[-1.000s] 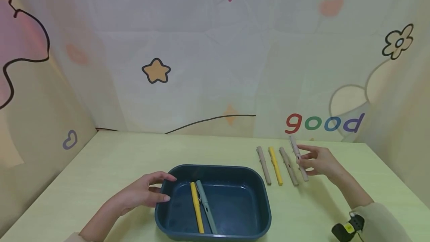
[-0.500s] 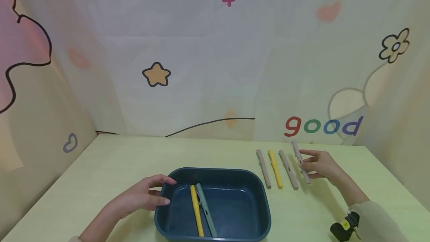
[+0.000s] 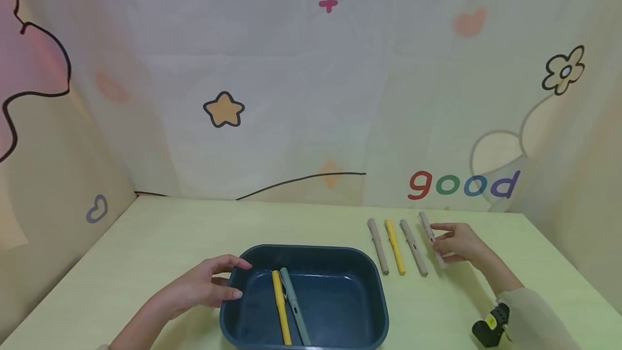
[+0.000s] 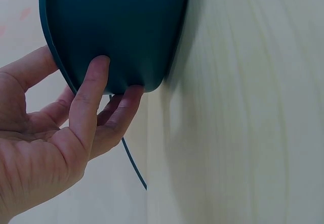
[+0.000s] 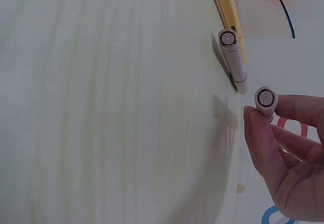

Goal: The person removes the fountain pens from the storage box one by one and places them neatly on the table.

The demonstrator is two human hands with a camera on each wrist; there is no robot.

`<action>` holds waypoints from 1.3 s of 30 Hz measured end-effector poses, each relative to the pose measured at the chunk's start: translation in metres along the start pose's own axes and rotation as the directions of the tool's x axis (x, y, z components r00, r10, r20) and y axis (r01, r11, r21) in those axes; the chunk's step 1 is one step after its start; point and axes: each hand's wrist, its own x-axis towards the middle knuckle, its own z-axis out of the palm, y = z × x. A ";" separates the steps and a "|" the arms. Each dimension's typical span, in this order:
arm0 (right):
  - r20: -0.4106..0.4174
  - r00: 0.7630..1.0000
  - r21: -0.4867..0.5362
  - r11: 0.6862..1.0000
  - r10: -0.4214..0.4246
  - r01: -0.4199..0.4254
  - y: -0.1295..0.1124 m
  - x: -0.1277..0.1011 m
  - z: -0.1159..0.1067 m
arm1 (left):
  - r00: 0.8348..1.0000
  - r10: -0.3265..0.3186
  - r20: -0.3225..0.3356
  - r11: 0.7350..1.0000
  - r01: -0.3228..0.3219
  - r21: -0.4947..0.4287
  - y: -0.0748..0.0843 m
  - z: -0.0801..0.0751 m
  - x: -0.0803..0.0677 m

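My left hand point(image 3: 206, 285) grips the left rim of a dark blue rectangular tub point(image 3: 335, 307). In the left wrist view, some fingertips touch the tub's outer wall point(image 4: 116, 27) while another finger goes over the rim. Inside the tub lie a yellow pen point(image 3: 281, 307) and a blue-green pen point(image 3: 295, 307), side by side. At the right, my right hand point(image 3: 459, 243) pinches a pale lilac-grey pen point(image 3: 425, 227) between thumb and fingers. The right wrist view shows this pen point(image 5: 266, 98) end-on; whether it touches the table is hard to tell.
Left of the held pen, a row on the pale wooden table point(image 3: 170, 242) has a grey pen point(image 3: 414, 247), a yellow pen point(image 3: 395, 247) and another grey pen point(image 3: 378, 247). A printed cloth backdrop point(image 3: 291, 96) rises behind the table. A black wrist device point(image 3: 492, 325) sits by the right sleeve.
My right hand has lowered the lilac-grey pen toward the table, at the right end of the row. The left hand keeps its grip on the tub. The head view has shifted slightly.
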 end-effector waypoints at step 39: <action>0.038 0.999 -0.171 0.985 0.036 -0.029 -0.002 0.009 0.001 | 1.000 0.021 0.022 0.999 -0.020 -0.034 -0.001 -0.001 -0.001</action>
